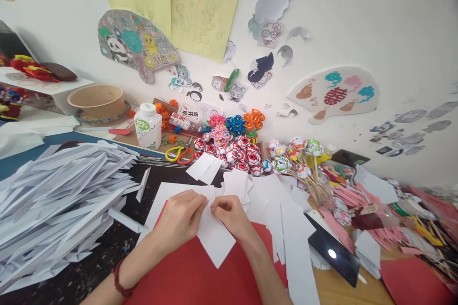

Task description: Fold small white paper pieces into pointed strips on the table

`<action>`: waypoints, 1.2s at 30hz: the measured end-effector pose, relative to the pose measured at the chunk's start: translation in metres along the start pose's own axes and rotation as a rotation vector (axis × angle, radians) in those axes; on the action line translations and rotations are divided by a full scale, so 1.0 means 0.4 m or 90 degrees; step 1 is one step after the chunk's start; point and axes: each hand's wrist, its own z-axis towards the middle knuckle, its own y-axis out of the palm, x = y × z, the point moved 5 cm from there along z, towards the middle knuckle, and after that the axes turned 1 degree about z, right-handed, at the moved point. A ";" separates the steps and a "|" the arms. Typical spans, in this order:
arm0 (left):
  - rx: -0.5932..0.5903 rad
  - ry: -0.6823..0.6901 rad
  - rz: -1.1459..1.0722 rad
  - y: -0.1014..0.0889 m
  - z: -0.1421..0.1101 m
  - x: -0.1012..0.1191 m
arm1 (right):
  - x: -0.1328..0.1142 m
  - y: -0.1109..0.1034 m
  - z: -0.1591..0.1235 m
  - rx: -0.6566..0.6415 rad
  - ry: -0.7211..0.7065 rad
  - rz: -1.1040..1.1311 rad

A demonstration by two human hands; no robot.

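My left hand (184, 213) and my right hand (231, 213) pinch the upper part of one white sheet of paper (216, 243) between them. The sheet's lower corner points toward me over a red sheet (200, 279). Both sets of fingertips are closed, close together near the top edge of the paper, and what they do there is partly hidden by the fingers. More white paper (168, 193) lies flat behind my left hand. Small white slips (203, 169) and a stack of white pieces (236, 183) rest just beyond my hands.
A large heap of folded white paper strips (67, 200) covers the left. Scissors (181, 154), a white bottle (148, 126) and paper flowers (236, 152) stand along the back. At right lie long white sheets (296, 248), a black phone (334, 255) and pink paper strips (352, 200).
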 end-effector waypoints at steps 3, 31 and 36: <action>0.043 -0.021 0.021 -0.039 0.005 -0.033 | 0.014 -0.017 -0.005 0.007 -0.005 -0.038; -0.055 -0.189 -0.226 -0.036 0.023 -0.045 | -0.041 -0.098 -0.044 0.292 -0.157 -0.171; -0.158 -0.115 -0.200 -0.010 0.023 -0.018 | -0.075 -0.083 -0.061 0.282 -0.248 -0.288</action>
